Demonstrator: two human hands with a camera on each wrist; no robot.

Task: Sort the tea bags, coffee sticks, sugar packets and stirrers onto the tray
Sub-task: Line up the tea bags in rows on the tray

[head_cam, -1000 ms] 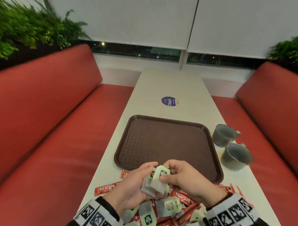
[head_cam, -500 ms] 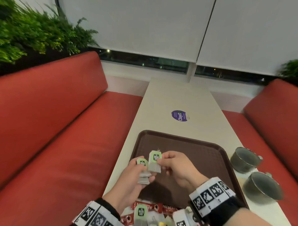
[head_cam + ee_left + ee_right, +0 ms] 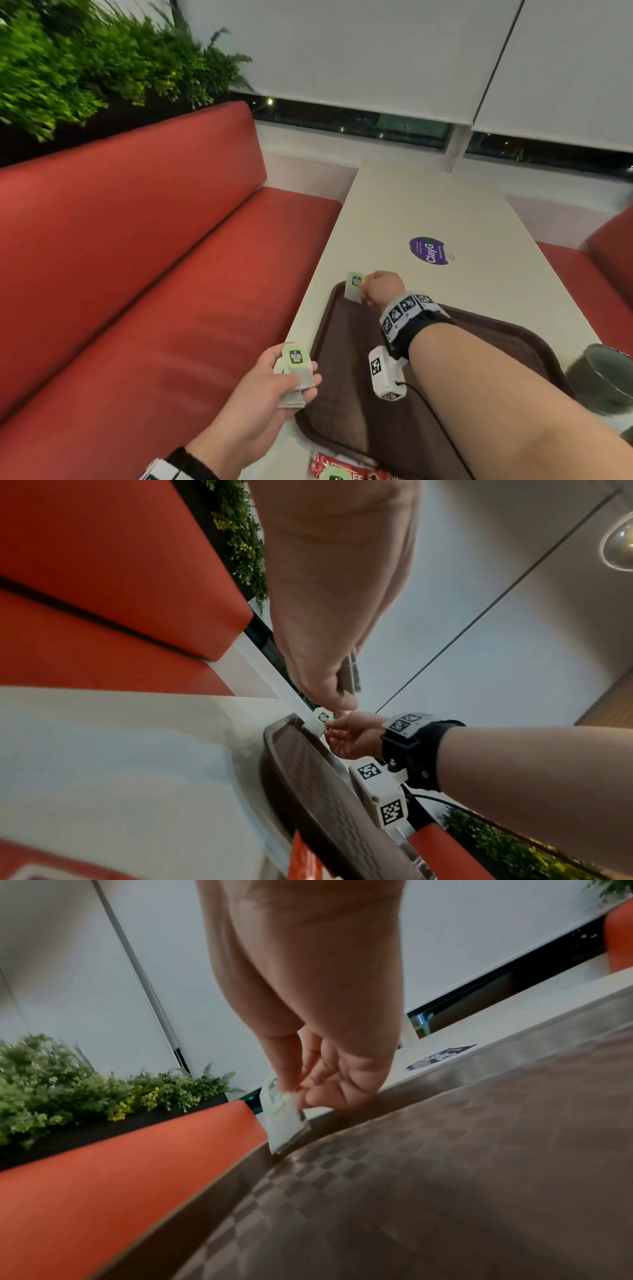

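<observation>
While the right hand (image 3: 378, 287) pinches one tea bag (image 3: 354, 287) upright, touching the tray (image 3: 342, 342) far-left corner, the left hand (image 3: 274, 380) grips the tea-bag stack (image 3: 296, 373) nr the left rim.

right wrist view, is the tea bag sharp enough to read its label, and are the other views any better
Right wrist view: the tea bag pinched by the right hand is blurred, label unreadable, and the tray is soft. Head view: sharper, green tag visible, print too small to read; plants smeared. Left wrist view: bag tiny, lines bent by the wide lens.
</observation>
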